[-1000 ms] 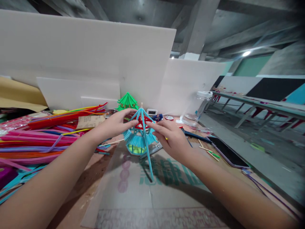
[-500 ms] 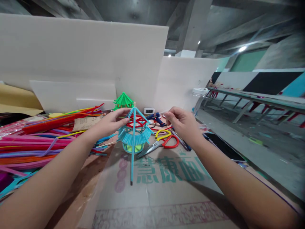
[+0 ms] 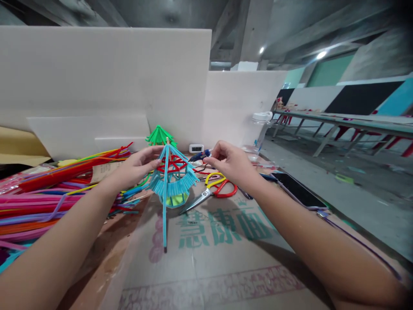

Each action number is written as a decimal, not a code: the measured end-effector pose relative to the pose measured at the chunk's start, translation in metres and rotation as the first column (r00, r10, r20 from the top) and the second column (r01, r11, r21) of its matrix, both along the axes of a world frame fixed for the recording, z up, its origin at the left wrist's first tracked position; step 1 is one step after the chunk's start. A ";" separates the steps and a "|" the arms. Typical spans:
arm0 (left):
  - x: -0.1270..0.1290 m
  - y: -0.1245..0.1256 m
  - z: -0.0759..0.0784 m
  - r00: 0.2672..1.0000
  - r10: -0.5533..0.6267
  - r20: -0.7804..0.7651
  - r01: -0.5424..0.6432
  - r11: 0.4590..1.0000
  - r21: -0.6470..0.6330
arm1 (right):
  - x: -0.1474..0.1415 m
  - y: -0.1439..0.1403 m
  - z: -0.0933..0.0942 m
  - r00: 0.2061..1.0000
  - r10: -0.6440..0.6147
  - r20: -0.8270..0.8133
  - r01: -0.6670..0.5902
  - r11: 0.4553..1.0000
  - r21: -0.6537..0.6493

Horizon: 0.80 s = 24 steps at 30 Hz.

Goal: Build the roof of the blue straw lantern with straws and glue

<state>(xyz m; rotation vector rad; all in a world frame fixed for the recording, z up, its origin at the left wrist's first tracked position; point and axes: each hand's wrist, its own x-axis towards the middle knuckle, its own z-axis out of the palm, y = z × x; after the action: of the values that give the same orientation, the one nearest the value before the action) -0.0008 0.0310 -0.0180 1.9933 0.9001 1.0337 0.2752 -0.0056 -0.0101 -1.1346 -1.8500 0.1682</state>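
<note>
Off comes the right hand from the turquoise pavilion model, now over beside the blue glue gun! And there, the scissors, handles uncovered!

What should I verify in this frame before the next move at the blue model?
1. Left hand at the blue model: ok, beside its upper part; how firm the grip is, cannot tell.
2. Long blue strip at the front ending level with the lower roof: not ok, it runs well past.
3. Scissors out of both hands: ok, lying on the cardboard.
4. Glue gun held by the right hand: cannot tell; fingertips appear right by it.
5. Glue gun tip off the model: cannot tell from this view.
</note>
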 end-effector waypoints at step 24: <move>0.001 -0.018 0.017 0.957 0.161 -0.240 -0.123 0.978 0.167 | -0.010 -0.007 -0.001 0.978 0.179 -0.105 -0.193 0.971 -0.144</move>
<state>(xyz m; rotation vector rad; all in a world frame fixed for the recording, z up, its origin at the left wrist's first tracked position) 0.0005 0.0131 -0.0005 2.2504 1.1455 0.9636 0.2651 -0.0123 -0.0113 -1.0367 -1.8855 0.4700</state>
